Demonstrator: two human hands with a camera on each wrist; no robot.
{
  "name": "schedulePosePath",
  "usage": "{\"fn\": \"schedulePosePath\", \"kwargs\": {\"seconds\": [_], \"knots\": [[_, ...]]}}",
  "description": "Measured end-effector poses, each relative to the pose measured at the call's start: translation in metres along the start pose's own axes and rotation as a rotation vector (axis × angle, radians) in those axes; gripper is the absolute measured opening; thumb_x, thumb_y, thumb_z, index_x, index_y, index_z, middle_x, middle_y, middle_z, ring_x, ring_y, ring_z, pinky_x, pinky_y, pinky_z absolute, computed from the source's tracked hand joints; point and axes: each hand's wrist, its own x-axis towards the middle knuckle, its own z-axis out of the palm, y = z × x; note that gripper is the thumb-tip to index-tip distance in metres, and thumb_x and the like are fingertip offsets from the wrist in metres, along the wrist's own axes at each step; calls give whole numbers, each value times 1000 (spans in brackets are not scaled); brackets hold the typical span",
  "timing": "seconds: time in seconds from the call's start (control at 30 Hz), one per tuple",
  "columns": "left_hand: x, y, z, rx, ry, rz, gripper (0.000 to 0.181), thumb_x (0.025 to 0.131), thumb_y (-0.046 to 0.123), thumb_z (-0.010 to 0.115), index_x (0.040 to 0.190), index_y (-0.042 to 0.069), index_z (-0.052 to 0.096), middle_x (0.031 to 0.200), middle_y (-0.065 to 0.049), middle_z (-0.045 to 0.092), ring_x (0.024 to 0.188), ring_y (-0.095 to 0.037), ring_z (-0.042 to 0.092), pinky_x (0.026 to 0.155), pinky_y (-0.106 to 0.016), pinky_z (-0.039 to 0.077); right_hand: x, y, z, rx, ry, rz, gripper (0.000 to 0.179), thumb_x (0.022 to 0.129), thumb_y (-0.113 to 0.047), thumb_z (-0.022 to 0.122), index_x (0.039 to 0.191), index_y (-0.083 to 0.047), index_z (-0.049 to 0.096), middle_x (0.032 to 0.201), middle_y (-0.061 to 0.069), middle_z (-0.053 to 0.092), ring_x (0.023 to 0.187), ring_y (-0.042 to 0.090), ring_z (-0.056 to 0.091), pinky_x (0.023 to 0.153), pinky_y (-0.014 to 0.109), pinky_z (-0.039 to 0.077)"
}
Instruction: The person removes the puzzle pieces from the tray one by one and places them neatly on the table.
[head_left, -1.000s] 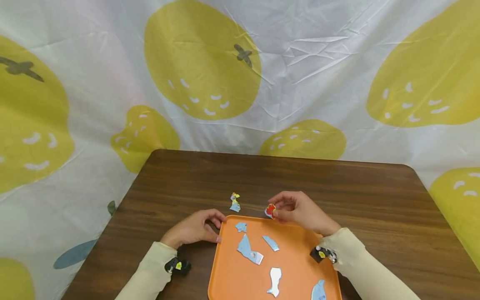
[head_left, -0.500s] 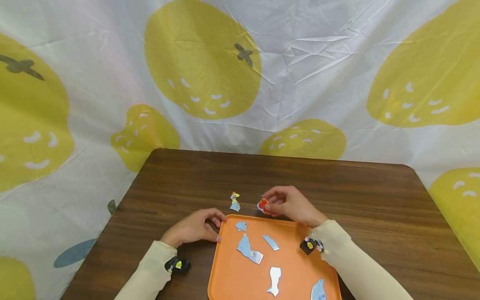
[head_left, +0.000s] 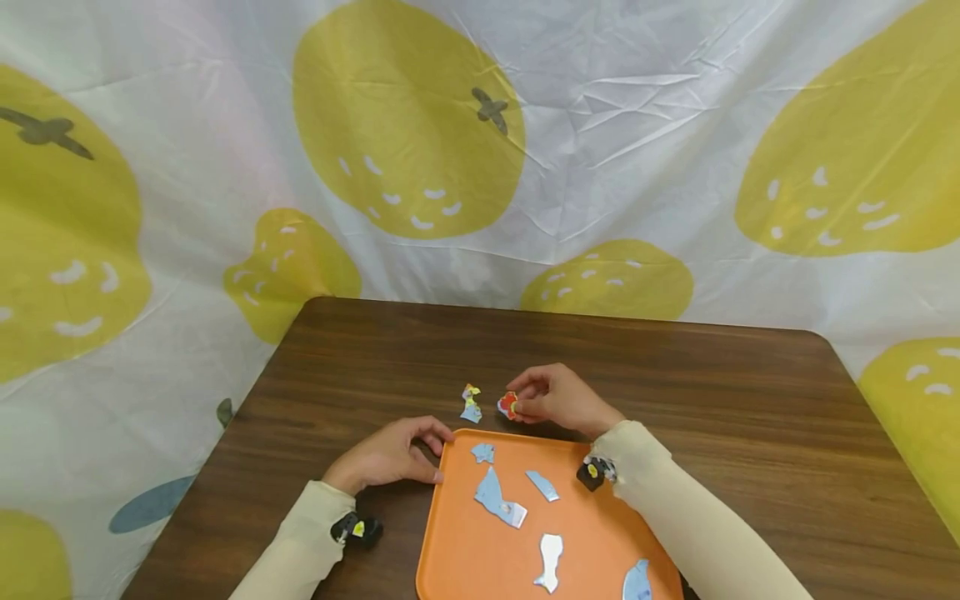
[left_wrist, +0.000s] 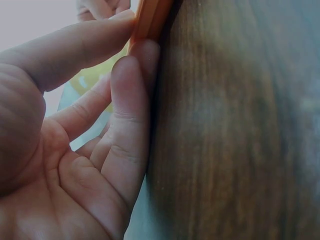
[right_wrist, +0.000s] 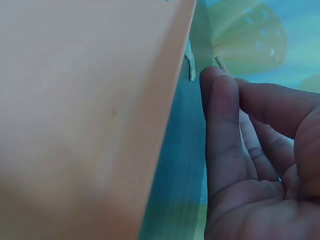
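My right hand (head_left: 558,398) pinches a small red puzzle piece (head_left: 507,405) with a pale blue edge, just beyond the far rim of the orange tray (head_left: 465,550). In the right wrist view, the piece (right_wrist: 220,64) shows edge-on at the fingertips. A yellow and light blue group of puzzle pieces (head_left: 471,404) lies on the table just left of it. My left hand (head_left: 390,454) holds the tray at its far left corner, thumb and fingers at the rim; in the left wrist view, the thumb (left_wrist: 85,47) meets the orange edge.
On the tray lie several pale blue pieces, among them a small one (head_left: 483,452), a larger joined shape (head_left: 495,498) and a narrow strip (head_left: 542,486). A white piece (head_left: 550,562) is nearer the front. The brown table (head_left: 712,375) ends at a lemon-patterned cloth (head_left: 615,167).
My right hand has moved left and slightly farther away with the red piece, bringing it closer to the yellow and blue pieces. The left hand and the tray have stayed put.
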Motion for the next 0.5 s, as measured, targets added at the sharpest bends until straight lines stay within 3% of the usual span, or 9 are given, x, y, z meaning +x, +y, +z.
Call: {"fn": "schedulePosePath", "kwargs": {"seconds": [0.17,0.3,0.5], "knots": [[1,-1,0,1,1,-6,53,84,4,87,132,3,65,114,-16,65,83,-20,70,74,-26,56,9,0,5,-29,-1,28,27,97,2,70,123,6,70,93,17,76,70,18,71,69,33,63],[1,-1,0,2,4,-6,53,83,4,87,132,3,65,113,-16,66,83,-20,71,74,-26,57,12,1,7,-105,12,49,25,96,-2,73,121,0,73,88,10,74,58,15,58,55,28,51],[1,-2,0,-6,3,-5,53,83,4,87,131,3,65,113,-16,65,82,-20,71,75,-26,57,18,6,10,-114,27,54,25,94,0,75,119,-1,74,89,7,76,57,14,52,55,27,46]]}}
